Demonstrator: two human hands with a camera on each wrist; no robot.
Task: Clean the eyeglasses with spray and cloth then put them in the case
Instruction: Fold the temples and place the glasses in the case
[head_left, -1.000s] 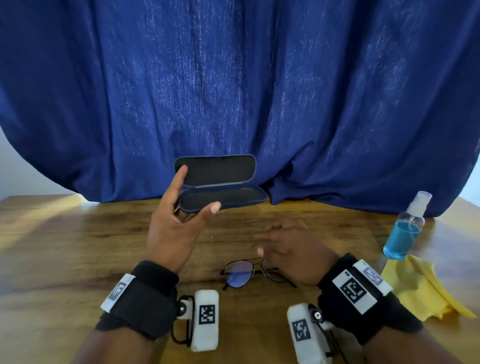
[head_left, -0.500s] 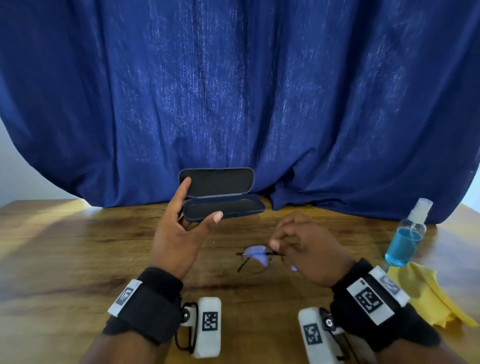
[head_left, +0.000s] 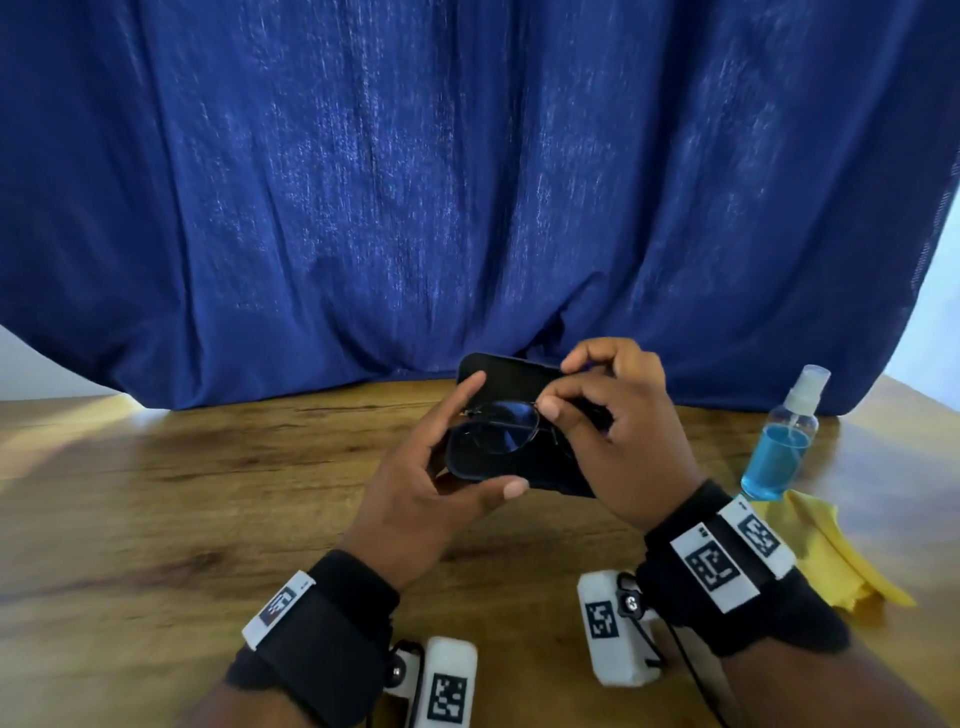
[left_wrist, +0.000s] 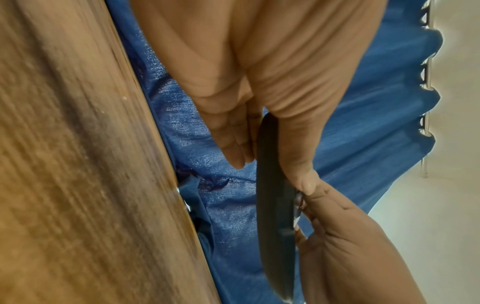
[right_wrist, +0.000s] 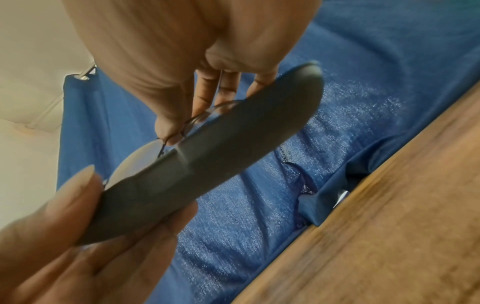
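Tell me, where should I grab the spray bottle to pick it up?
Grab the spray bottle round its clear body, just under the white nozzle, coming from its right side. It stands upright on the table, so a sideways grip keeps it level. The yellow cloth lies at its base on the near side, and the right hand with the glasses is busy to its left.

soft daylight from left, warm patch on table (head_left: 78, 447); wrist views motion-blurred, edges warped.
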